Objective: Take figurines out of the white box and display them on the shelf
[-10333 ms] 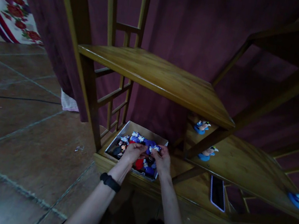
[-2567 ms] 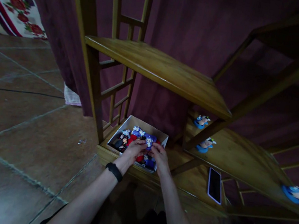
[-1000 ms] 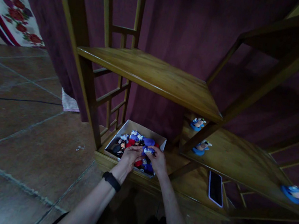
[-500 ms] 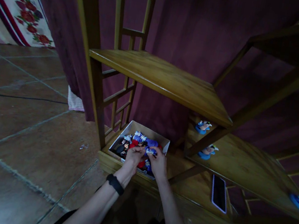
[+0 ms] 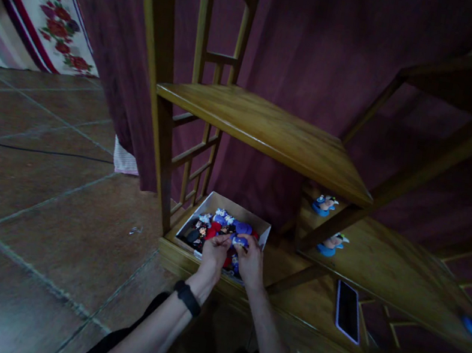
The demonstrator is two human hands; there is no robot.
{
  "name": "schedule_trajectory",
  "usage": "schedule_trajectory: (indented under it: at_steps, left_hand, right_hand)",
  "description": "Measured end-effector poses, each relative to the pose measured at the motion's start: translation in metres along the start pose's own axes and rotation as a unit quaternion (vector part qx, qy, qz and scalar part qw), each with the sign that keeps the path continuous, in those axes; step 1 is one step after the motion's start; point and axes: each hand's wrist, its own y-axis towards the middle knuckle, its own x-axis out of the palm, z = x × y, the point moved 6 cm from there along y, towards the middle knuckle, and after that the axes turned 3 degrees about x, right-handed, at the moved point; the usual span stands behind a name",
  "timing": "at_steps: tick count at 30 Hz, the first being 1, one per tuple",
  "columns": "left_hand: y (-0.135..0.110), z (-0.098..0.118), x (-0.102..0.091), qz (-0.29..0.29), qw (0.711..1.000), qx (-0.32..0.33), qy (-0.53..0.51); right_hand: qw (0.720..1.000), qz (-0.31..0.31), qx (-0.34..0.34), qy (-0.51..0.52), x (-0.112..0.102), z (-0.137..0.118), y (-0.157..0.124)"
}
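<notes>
A shallow white cardboard box (image 5: pixel 259 233) stands on the lowest shelf, filled with several small figurines (image 5: pixel 211 228) in red, black, blue and white. Over its front part, my right hand (image 5: pixel 251 263) is closed on a small blue-and-white figurine (image 5: pixel 240 241). My left hand (image 5: pixel 216 252), with a black band (image 5: pixel 187 299) on its wrist, meets it from the left. The left fingers are pinched together at the figurine's left side, touching it. The fingers cover part of the figurine and the contents below.
A wooden shelf board (image 5: pixel 265 136) juts out above the box. To the right, figurines on blue bases (image 5: pixel 327 248) stand on a higher board. A phone (image 5: pixel 348 311) lies on the lower shelf. Wooden uprights (image 5: pixel 162 151) frame the left side, with a purple curtain (image 5: pixel 295 47) behind.
The view has shifted slightly, so the shelf sits a little further right. Both hands stay together at the blue-and-white figurine over the box, with hardly any movement.
</notes>
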Motion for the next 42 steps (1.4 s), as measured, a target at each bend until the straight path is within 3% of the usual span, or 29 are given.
schedule_trajectory:
  at_steps: [5,9,14,17,20,25,31,37,42]
  left_hand:
    - [0.006,-0.007,0.0,0.003,1.0,0.012,-0.021]
    - [0.011,-0.008,0.001,-0.007,1.0,0.002,0.024]
    - [0.017,-0.004,0.001,-0.033,0.997,-0.027,0.061]
    - [0.022,-0.004,-0.004,-0.015,0.996,-0.085,0.037]
    - [0.025,-0.008,-0.004,-0.031,0.987,-0.155,-0.011]
    - [0.023,-0.016,-0.002,-0.044,0.977,-0.202,-0.048]
    - [0.016,-0.012,0.003,-0.07,0.978,-0.194,-0.042]
    - [0.014,-0.004,0.006,-0.074,0.981,-0.18,-0.014]
    - [0.015,-0.009,0.001,-0.051,0.982,-0.18,-0.014]
  right_hand:
    - [1.0,0.003,0.012,-0.01,0.001,0.004,0.001]
    - [1.0,-0.01,0.008,0.003,0.001,0.008,0.002]
    - [0.994,-0.037,0.024,0.1,0.005,0.018,0.004]
    - [0.976,-0.044,0.059,0.203,0.005,0.028,0.008]
    - [0.956,-0.007,0.101,0.276,0.0,0.038,0.012]
    - [0.925,-0.016,0.158,0.346,0.005,0.039,0.008]
    - [0.902,-0.038,0.175,0.394,0.009,0.03,0.003]
    - [0.856,-0.059,0.216,0.466,0.014,0.032,0.003]
    - [0.865,-0.05,0.202,0.457,0.014,0.029,0.0]
